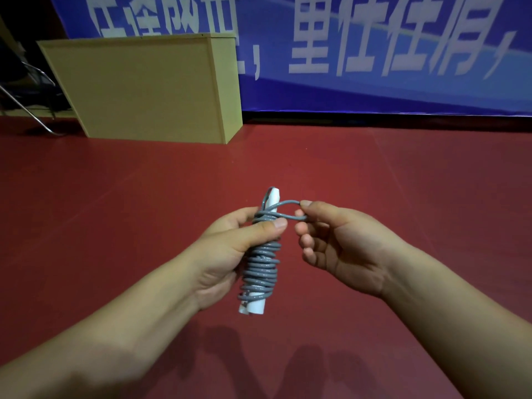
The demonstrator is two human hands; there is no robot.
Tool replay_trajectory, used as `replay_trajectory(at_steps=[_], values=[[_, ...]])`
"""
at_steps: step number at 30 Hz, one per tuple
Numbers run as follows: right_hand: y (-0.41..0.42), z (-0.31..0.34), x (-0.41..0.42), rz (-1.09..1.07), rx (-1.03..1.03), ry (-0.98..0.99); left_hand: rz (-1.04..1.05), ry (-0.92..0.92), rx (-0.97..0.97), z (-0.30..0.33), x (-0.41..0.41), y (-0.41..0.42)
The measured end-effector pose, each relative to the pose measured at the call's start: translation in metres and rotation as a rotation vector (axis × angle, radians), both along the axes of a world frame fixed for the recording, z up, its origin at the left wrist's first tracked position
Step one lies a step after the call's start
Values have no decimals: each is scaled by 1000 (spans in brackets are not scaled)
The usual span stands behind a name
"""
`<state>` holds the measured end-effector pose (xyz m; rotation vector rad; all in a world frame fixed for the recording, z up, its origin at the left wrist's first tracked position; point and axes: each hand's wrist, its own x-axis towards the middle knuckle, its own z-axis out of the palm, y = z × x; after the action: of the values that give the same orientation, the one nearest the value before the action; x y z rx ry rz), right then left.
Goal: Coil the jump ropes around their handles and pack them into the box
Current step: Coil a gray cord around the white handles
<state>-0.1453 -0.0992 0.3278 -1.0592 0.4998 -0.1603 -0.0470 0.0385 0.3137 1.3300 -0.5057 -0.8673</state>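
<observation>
Centrally, a grey jump rope wound in many tight turns around a pair of white handles, bundle held nearly upright in mid-air above the red floor, not touching it. White handle ends poking out below the coils and one white tip showing above them, tilted slightly to the right. Uppermost turns crossing loosely just above the thumb, with a short loop of rope running out to the right from the top of the bundle.

Left hand wrapped around the middle of the bundle, fingers curled behind, thumb pressed flat across the front of the coils, clamping them to the handles. Right hand just beside the bundle, pinching the far end of that loop between thumb and forefinger; remaining fingers loosely curled below, holding nothing. Both bare forearms reaching in from the lower corners.

Well apart, toward the far left of the floor, a tan box standing on its base against the back wall, its plain broad side facing forward; interior not visible from this angle. Left of the box, thin metal chair legs resting on the floor near its left edge. Behind everything, a blue banner with large white characters running along the back edge of the floor. Soft shadows of the arms falling on the floor near its front edge.
</observation>
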Motion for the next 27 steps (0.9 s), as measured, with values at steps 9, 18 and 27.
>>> replay_trajectory(at_steps=[9, 18, 27], values=[[5, 0, -1, 42, -136, -102, -190, 122, -130, 2, -2, 4], [6, -12, 1, -51, -495, -205, -144, 132, 17, 0, 4, 2], [0, -20, 2, -256, -1442, -253, -20, 53, 167, -1, -4, 1]])
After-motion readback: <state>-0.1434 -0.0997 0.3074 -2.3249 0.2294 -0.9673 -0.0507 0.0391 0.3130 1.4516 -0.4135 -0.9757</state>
